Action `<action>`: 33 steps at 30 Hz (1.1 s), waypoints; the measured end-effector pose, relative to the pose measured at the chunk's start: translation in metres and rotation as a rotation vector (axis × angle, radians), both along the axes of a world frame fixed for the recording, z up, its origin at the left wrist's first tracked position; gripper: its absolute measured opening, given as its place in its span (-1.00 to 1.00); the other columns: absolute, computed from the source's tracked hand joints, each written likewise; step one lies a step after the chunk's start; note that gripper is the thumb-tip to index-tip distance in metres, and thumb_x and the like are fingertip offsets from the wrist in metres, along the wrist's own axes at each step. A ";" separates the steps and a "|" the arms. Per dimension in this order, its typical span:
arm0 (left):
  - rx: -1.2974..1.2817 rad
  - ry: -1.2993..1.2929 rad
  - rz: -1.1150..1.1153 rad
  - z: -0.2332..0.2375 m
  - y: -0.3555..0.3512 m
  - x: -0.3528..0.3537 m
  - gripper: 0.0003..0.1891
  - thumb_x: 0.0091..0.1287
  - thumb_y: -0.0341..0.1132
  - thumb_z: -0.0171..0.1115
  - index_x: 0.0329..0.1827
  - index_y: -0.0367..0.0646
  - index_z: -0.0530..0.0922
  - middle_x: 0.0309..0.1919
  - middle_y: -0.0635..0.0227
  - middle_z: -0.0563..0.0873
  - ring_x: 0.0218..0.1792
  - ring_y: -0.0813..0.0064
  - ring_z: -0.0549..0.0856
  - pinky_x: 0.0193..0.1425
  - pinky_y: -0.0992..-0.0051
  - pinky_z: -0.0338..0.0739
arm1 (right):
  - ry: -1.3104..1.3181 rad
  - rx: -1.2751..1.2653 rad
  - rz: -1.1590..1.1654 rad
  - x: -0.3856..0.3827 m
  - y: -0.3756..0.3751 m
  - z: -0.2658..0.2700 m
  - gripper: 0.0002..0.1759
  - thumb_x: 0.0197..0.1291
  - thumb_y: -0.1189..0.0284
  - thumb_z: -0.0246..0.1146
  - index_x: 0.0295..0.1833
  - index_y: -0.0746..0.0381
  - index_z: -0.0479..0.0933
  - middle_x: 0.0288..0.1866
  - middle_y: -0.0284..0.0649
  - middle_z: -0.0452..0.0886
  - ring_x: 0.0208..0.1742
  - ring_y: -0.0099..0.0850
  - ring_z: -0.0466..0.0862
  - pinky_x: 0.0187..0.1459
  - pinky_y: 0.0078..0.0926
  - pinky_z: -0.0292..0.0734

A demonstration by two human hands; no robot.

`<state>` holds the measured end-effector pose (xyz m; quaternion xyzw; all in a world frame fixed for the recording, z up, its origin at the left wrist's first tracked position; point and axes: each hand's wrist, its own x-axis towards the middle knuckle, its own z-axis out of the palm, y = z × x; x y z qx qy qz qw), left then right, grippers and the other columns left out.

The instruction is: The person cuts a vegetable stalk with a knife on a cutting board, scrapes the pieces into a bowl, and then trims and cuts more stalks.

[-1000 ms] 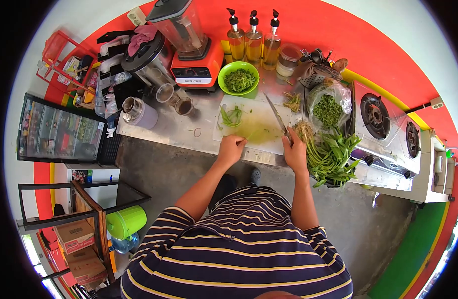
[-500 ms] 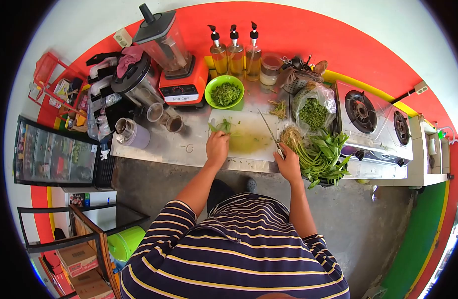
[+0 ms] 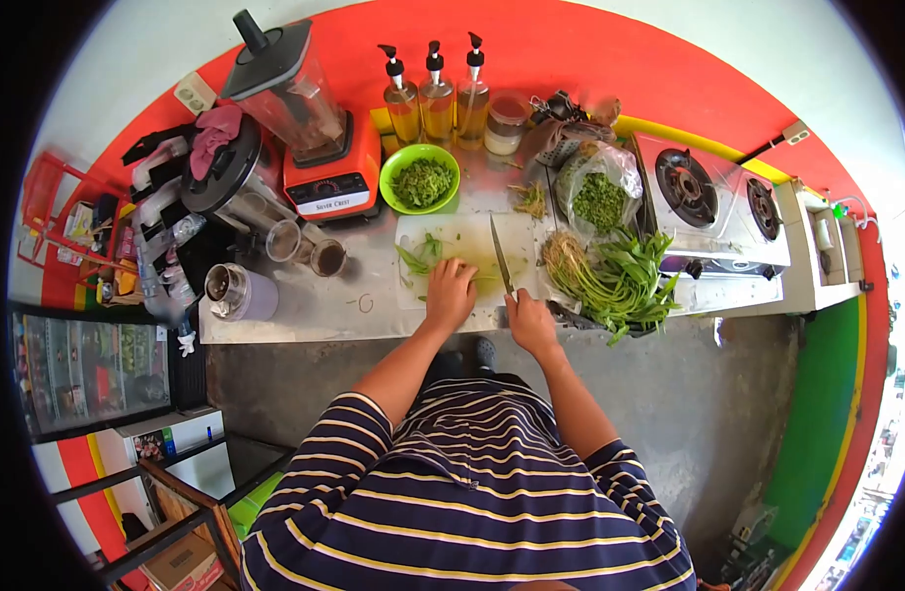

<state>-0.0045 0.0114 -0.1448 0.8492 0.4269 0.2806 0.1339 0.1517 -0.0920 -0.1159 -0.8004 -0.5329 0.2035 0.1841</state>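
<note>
Gripping the knife (image 3: 505, 266) by its handle in the right hand (image 3: 531, 320), with blade pointing away from the body over the cutting board (image 3: 522, 241). Bending the fingers of the left hand (image 3: 452, 294) over the board, just left of the blade; cannot tell whether pinching anything underneath. Having loose green leaves (image 3: 418, 258) just beyond and left of that hand, and bundled greens (image 3: 615, 286) near the right hand, farther right on the bench (image 3: 315, 307).

The desk's (image 3: 310, 317) front strip left of the board (image 3: 523, 258) leaves passage, but the knife (image 3: 501, 254) slants above, with bowl (image 3: 387, 193) behind and greens (image 3: 620, 286) rightward.
</note>
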 end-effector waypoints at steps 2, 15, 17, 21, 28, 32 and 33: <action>-0.022 -0.019 -0.072 0.000 0.005 0.001 -0.79 0.22 -0.41 0.30 -0.09 -0.08 0.71 -0.11 0.36 0.66 0.02 0.22 0.58 0.14 0.21 0.45 | -0.029 -0.074 0.001 -0.012 0.000 0.002 -0.59 0.50 0.14 0.06 -0.11 0.33 0.46 -0.35 0.23 0.67 -0.26 0.26 0.68 -0.17 0.19 0.57; -0.057 -0.083 -0.334 -0.028 0.021 0.000 -0.75 0.19 -0.44 0.26 -0.07 -0.05 0.71 -0.18 0.35 0.63 -0.08 0.23 0.59 0.00 0.24 0.47 | -0.193 -0.306 -0.209 -0.065 -0.001 -0.016 -0.66 0.53 0.14 0.00 -0.04 0.23 0.35 -0.36 0.10 0.73 -0.29 0.11 0.76 -0.21 0.06 0.65; -0.054 -0.105 -0.340 -0.026 0.022 -0.002 -0.75 0.19 -0.44 0.26 -0.06 -0.05 0.71 -0.18 0.35 0.62 -0.08 0.23 0.59 0.00 0.24 0.46 | -0.237 -0.325 -0.196 -0.065 0.008 -0.018 -0.68 0.52 0.14 0.02 -0.03 0.20 0.34 -0.35 0.01 0.75 -0.27 0.03 0.79 -0.22 -0.03 0.68; -0.036 -0.111 -0.344 -0.029 0.023 -0.003 -0.74 0.19 -0.43 0.26 -0.05 -0.06 0.70 -0.18 0.35 0.62 -0.09 0.23 0.59 -0.01 0.24 0.46 | -0.271 -0.323 -0.148 -0.062 0.011 0.005 -0.68 0.51 0.15 0.05 0.00 0.22 0.32 -0.35 0.00 0.75 -0.27 0.01 0.79 -0.22 -0.06 0.69; -0.029 -0.140 -0.333 -0.031 0.023 -0.002 -0.78 0.19 -0.41 0.27 -0.11 -0.09 0.71 -0.18 0.34 0.64 -0.09 0.23 0.60 0.00 0.23 0.46 | -0.149 -0.329 -0.249 -0.075 0.015 -0.008 -0.66 0.52 0.15 0.05 0.00 0.25 0.32 -0.28 0.14 0.73 -0.19 0.13 0.76 -0.12 0.06 0.64; -0.047 -0.200 -0.340 -0.033 0.021 -0.004 -0.78 0.19 -0.42 0.26 -0.11 -0.12 0.71 -0.19 0.31 0.65 -0.10 0.20 0.60 0.01 0.22 0.47 | -0.217 -0.327 -0.173 -0.064 0.020 0.003 -0.66 0.52 0.15 0.04 0.02 0.24 0.32 -0.25 0.10 0.75 -0.17 0.08 0.77 -0.11 0.02 0.66; -0.053 -0.209 -0.334 -0.033 0.021 -0.004 -0.78 0.19 -0.43 0.25 -0.11 -0.13 0.71 -0.20 0.30 0.65 -0.10 0.19 0.60 0.01 0.21 0.48 | -0.244 -0.349 -0.141 -0.064 0.019 0.005 -0.67 0.52 0.15 0.04 0.02 0.23 0.32 -0.25 0.05 0.76 -0.18 0.01 0.79 -0.13 -0.03 0.68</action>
